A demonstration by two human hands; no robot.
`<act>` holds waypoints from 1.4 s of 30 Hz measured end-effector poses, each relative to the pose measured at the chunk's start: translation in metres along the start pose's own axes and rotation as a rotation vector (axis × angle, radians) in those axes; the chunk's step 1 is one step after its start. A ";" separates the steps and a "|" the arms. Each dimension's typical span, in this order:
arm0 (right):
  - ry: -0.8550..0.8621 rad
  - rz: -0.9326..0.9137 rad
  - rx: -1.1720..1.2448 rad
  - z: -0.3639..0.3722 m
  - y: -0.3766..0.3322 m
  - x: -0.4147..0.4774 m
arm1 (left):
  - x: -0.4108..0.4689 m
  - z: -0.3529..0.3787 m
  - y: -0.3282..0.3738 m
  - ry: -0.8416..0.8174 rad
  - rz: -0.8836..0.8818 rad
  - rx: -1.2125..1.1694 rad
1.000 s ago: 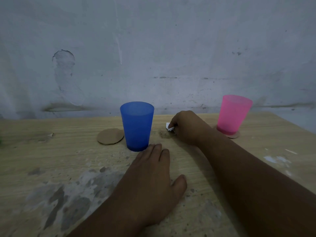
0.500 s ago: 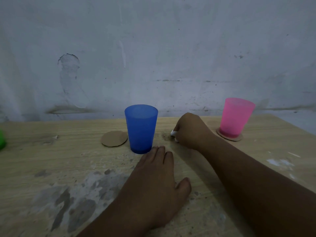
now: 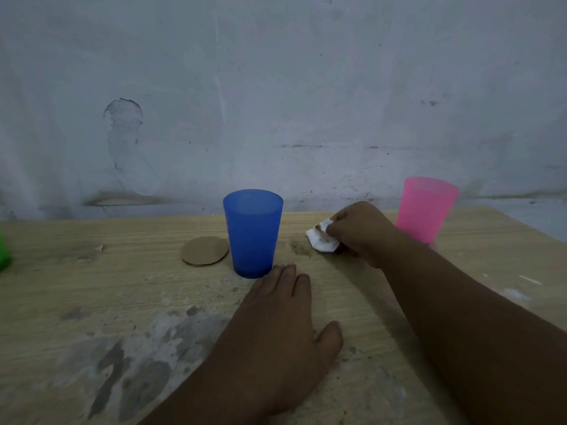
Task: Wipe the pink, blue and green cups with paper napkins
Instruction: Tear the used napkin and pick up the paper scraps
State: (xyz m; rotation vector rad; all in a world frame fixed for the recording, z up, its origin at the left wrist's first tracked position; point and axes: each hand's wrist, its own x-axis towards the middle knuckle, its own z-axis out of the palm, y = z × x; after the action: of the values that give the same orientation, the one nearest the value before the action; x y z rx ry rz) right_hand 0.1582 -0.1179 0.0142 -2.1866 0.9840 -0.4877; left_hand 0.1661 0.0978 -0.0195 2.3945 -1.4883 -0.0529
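Note:
A blue cup (image 3: 252,233) stands upright in the middle of the wooden table (image 3: 92,296). A pink cup (image 3: 425,208) stands upright at the back right, partly behind my right forearm. Only a sliver of the green cup (image 3: 3,254) shows at the left edge. My right hand (image 3: 359,233) pinches a crumpled white paper napkin (image 3: 320,240) on the table between the blue and pink cups. My left hand (image 3: 276,329) lies flat on the table, palm down, fingertips just in front of the blue cup's base.
A round cardboard coaster (image 3: 205,251) lies just left of the blue cup. A patch of brown crumbs (image 3: 299,248) sits left of the napkin. A grey wall (image 3: 276,102) rises right behind the table. The tabletop has grey worn patches (image 3: 122,363) at the front left.
My right hand has lifted and drawn slightly right, so more of the white napkin shows. The left hand has stayed flat on the table. The view shifted a little.

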 end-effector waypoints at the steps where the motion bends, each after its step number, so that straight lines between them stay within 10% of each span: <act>1: 0.038 -0.037 -0.067 0.000 0.002 0.001 | 0.000 0.000 0.000 0.005 0.002 0.000; 11: 0.029 -0.385 -0.603 0.012 -0.012 -0.005 | -0.001 0.000 -0.001 -0.005 -0.004 0.000; 19: -0.333 -0.420 -0.823 -0.009 -0.027 -0.022 | 0.000 0.002 -0.003 0.002 0.012 0.023; 42: -0.228 -0.440 -0.545 0.006 -0.025 -0.023 | 0.001 0.001 -0.001 -0.034 -0.001 0.041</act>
State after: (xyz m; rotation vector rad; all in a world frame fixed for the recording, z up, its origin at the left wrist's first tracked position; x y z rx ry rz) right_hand 0.1596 -0.0861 0.0270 -2.8945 0.5458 -0.1589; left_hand 0.1671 0.0967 -0.0209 2.4382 -1.5168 -0.0642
